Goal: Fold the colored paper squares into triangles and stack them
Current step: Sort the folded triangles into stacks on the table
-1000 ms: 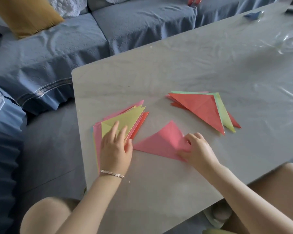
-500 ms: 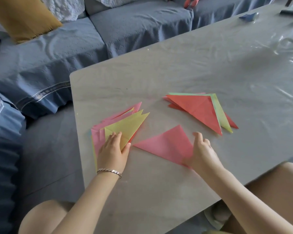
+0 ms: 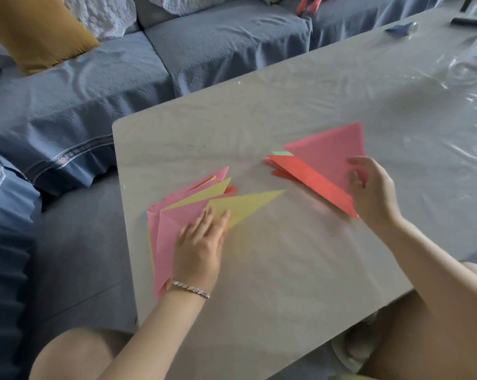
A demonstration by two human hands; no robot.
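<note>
A folded pink triangle (image 3: 331, 154) is held over the stack of folded triangles (image 3: 307, 176), whose top sheet is red with a green edge showing. My right hand (image 3: 373, 187) pinches the pink triangle at its lower right corner. On the left lies a pile of unfolded paper squares (image 3: 174, 212) in pink, yellow and red. A yellow sheet (image 3: 245, 205) sticks out of that pile toward the right. My left hand (image 3: 201, 242) rests with straight fingers on the yellow sheet and the pile.
The grey table (image 3: 286, 270) wears a clear plastic cover. A blue sofa (image 3: 122, 78) with a mustard cushion (image 3: 37, 31) runs along the far side. Small objects (image 3: 402, 28) lie at the table's far right corner. My knees show below the table's near edge.
My right hand lifted the pink triangle from the table's middle and carried it right onto the folded stack. My left hand slid a yellow sheet out of the pile to the right.
</note>
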